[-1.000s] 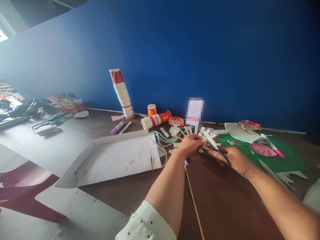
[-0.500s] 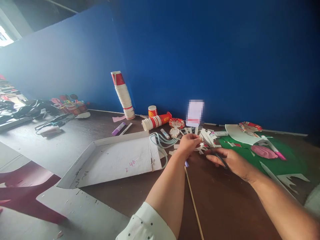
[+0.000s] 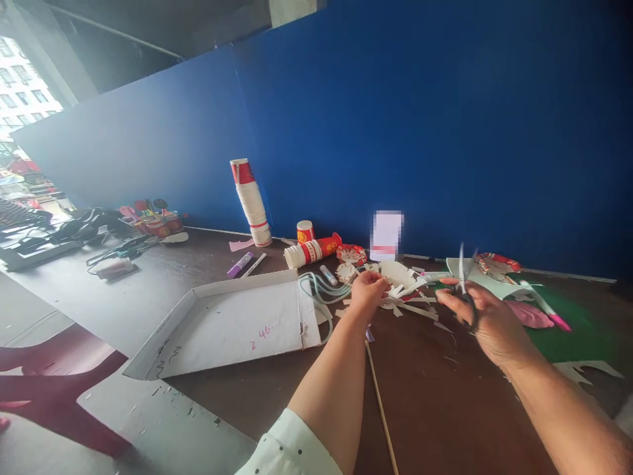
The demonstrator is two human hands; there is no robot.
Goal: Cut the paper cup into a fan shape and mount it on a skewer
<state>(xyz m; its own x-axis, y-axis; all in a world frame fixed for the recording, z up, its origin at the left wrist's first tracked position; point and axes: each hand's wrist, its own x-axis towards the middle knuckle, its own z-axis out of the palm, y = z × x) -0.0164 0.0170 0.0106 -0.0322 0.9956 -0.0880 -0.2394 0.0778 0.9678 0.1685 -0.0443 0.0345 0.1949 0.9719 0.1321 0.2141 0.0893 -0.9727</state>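
Left hand (image 3: 368,295) pinches a white paper piece (image 3: 398,274) by its near edge, over the middle of a dark brown table (image 3: 435,409); the fingertips are partly hidden. Right hand (image 3: 489,323) holds black-handled scissors (image 3: 463,280) apart from the paper, blades parted and pointing upward. White paper strips (image 3: 418,307) lie scattered under and around the piece. Just left of the hands are pale blue-green cables (image 3: 319,290), then an open white cardboard tray (image 3: 242,323). Nearer the viewer lies a thin wooden stick (image 3: 380,409). Farther back, nested paper cups (image 3: 314,251) lie on their side, and a tall cup stack (image 3: 253,204) stands by a blue partition (image 3: 395,119). To the right, a pink paper piece (image 3: 531,315) rests on a green sheet (image 3: 588,333).
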